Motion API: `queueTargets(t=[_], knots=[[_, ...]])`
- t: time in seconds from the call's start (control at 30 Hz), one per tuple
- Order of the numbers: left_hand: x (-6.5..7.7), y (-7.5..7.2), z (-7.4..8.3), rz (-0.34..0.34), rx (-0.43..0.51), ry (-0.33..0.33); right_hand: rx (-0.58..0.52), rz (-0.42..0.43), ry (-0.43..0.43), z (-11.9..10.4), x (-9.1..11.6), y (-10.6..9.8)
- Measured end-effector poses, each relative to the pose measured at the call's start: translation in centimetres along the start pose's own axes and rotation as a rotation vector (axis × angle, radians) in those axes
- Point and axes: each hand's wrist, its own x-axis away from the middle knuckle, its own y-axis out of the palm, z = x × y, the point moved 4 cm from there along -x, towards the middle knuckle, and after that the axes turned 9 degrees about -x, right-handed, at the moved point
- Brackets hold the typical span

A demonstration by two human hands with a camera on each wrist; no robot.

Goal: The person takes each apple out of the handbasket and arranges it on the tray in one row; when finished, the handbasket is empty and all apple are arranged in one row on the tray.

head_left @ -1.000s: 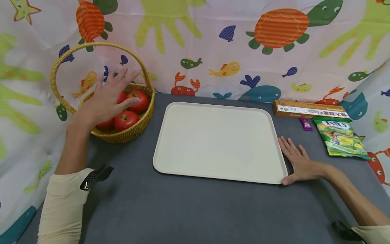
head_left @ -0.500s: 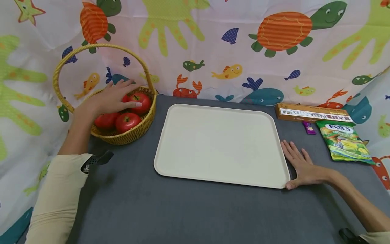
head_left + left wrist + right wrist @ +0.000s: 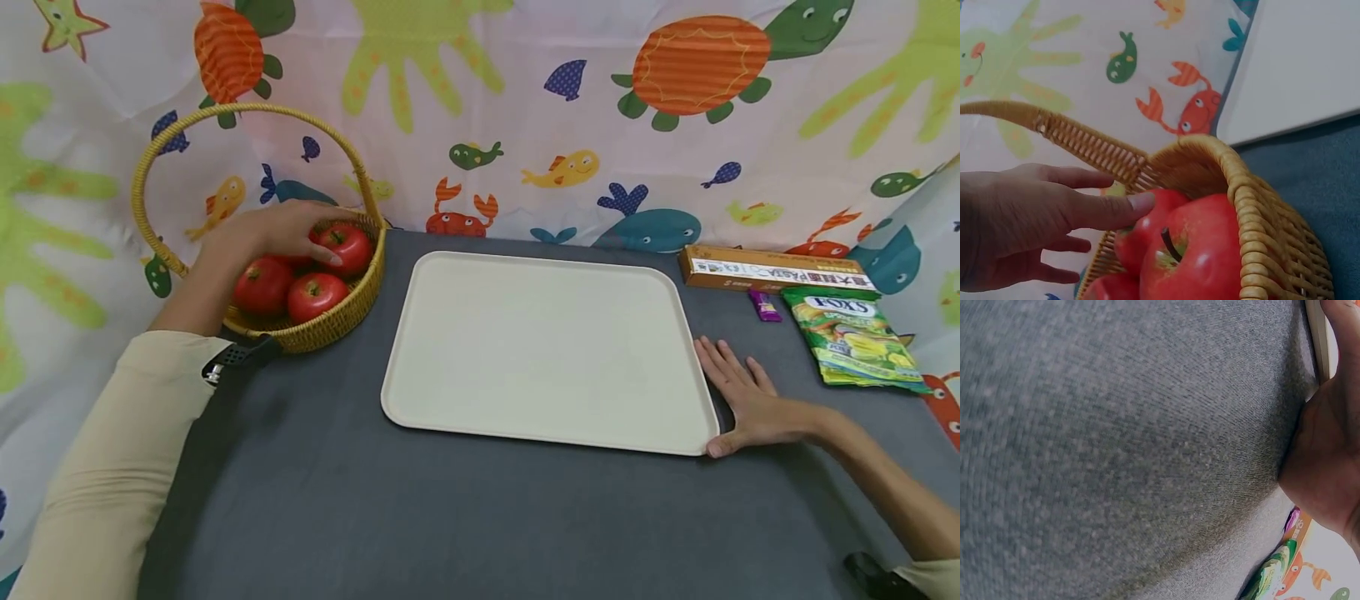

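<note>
My left hand (image 3: 281, 229) reaches into a yellow wicker basket (image 3: 330, 329) holding several red apples. Its thumb lies against the right-hand apple (image 3: 350, 243), with the fingers over the far side. In the left wrist view, the hand (image 3: 1029, 219) has loosely spread fingers, and its thumb overlaps an apple (image 3: 1154, 219) behind a nearer apple (image 3: 1210, 237) with a brown stem. My right hand (image 3: 746, 408) rests on the table with fingers spread. Its fingertips and thumb touch the right edge of a cream rectangular tray (image 3: 547, 350).
At the back right lie a long brown box (image 3: 780, 268), a small purple packet (image 3: 765, 306) and a green Fox's bag (image 3: 855, 342). The basket's tall handle (image 3: 247, 108) arches over the left hand. A printed cloth (image 3: 480, 83) hangs behind the grey table (image 3: 465, 517).
My left hand has come down from above the basket to the apples, and its fingers have bent downward over the right-hand one. The right hand stays at the tray's edge.
</note>
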Motion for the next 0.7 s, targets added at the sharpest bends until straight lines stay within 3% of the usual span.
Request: queueTargets(t=[0.2,0.43,0.7], knots=[[-1.2,0.6,0.1,0.017,0.016,0.026,-0.001,-0.007,-0.011,-1.0,0.4,-0.1],[-2.4,0.4,0.7,0.004,-0.082,0.047,-0.004,-0.023,0.010,-1.4,0.3,-0.4],[-3.1,0.9,0.7,-0.019,-0.062,0.039,-0.021,-0.028,0.009,-1.5,0.2,-0.5]])
